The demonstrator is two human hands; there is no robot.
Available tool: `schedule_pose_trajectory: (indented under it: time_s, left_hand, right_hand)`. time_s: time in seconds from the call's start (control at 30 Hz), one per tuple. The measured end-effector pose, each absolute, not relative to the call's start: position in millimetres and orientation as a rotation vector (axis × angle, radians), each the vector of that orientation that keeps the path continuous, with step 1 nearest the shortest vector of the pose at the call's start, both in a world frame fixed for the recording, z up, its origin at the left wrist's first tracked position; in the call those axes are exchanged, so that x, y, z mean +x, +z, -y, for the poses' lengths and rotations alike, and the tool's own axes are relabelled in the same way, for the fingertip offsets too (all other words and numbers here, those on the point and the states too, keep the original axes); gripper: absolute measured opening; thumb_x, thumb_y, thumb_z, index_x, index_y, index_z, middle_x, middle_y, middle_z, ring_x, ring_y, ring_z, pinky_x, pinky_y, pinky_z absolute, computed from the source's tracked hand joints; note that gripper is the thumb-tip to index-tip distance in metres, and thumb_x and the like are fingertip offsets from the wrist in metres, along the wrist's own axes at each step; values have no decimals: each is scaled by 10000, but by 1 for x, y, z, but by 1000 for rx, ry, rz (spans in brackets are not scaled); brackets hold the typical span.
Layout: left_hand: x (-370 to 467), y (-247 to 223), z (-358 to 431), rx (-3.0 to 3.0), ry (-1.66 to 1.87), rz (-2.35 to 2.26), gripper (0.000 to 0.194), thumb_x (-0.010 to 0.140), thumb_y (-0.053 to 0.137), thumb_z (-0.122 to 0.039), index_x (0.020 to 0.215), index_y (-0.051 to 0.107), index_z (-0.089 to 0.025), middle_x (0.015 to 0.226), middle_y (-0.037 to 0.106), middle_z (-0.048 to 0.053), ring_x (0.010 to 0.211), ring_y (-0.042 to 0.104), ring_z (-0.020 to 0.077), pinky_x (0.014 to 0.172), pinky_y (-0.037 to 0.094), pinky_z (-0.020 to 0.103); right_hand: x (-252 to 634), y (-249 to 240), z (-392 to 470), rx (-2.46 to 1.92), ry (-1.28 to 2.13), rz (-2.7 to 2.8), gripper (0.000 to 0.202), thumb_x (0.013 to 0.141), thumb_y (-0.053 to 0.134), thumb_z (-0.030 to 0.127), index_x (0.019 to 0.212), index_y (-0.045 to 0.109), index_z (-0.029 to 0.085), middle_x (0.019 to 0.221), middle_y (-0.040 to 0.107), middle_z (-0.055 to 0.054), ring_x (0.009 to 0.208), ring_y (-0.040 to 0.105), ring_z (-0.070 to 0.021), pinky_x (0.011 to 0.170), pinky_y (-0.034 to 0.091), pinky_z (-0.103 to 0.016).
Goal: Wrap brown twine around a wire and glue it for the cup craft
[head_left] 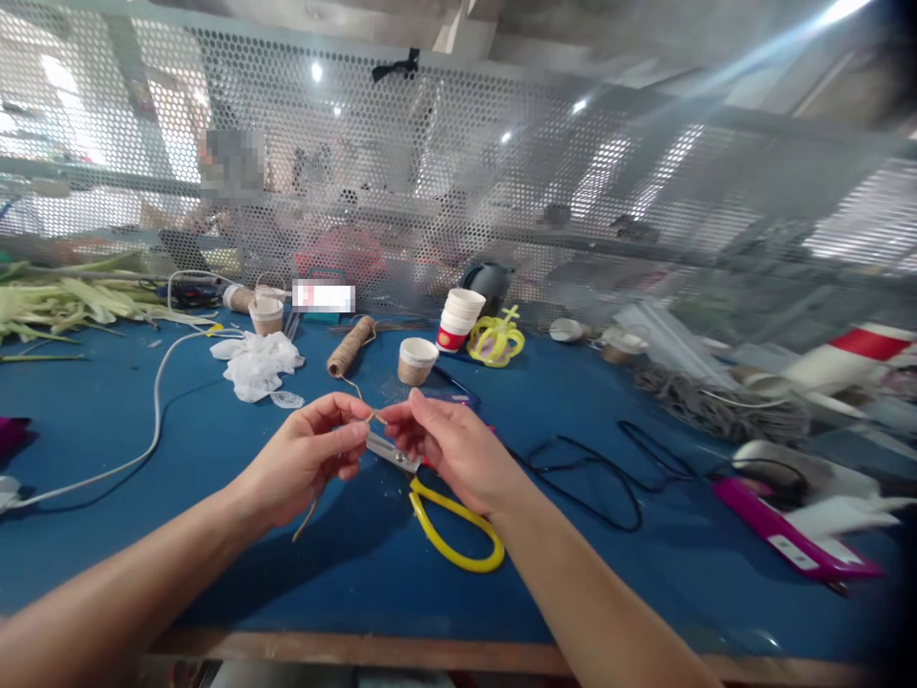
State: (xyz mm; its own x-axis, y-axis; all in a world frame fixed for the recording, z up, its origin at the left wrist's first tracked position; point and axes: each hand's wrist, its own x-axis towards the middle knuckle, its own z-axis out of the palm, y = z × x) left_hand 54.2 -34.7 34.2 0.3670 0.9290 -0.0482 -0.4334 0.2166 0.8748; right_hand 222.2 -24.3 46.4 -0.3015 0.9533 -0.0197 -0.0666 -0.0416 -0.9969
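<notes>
Between my hands is a thin brown twine (376, 417), pinched from both sides above the table. My left hand (319, 444) is closed on it, and a loose tail of twine hangs below the palm. My right hand (444, 444) grips the same twine with thumb and fingers, close to the left fingertips. Under the right hand lie scissors with yellow handles (458, 559), partly covered by that hand. Farther back rests a spool of twine (351, 346), its strand running toward my hands. A small paper cup wrapped in twine (416, 361) stands beyond the right hand.
Stacked paper cups (458, 320) and a yellow crown-shaped frame (496, 339) stand at the back. White crumpled material (258, 363) and a white cable (154, 430) lie left. A black cord (594, 468) and purple tool (795, 535) lie right. A perforated metal screen (401, 172) closes the back.
</notes>
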Motion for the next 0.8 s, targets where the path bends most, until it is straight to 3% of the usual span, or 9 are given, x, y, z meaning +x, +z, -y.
schedule_pose_trajectory:
  time_s: [0.2, 0.8]
  left_hand:
    - [56, 30, 37, 1005, 1081, -705, 183, 662, 693, -255, 760, 575, -155, 573, 531, -39, 452, 427, 38, 432, 330, 163]
    - [57, 30, 38, 1369, 1160, -904, 95, 698, 621, -234, 744, 610, -151, 578, 535, -21, 444, 441, 63, 442, 351, 197]
  right_hand:
    - [221, 38, 32, -978, 1615, 1249, 380, 730, 571, 510, 725, 694, 151, 657, 606, -26, 598, 501, -99, 556, 340, -246]
    - [218, 35, 36, -999, 1581, 1148, 310, 720, 608, 449, 732, 716, 159, 655, 621, -40, 604, 503, -108, 567, 338, -255]
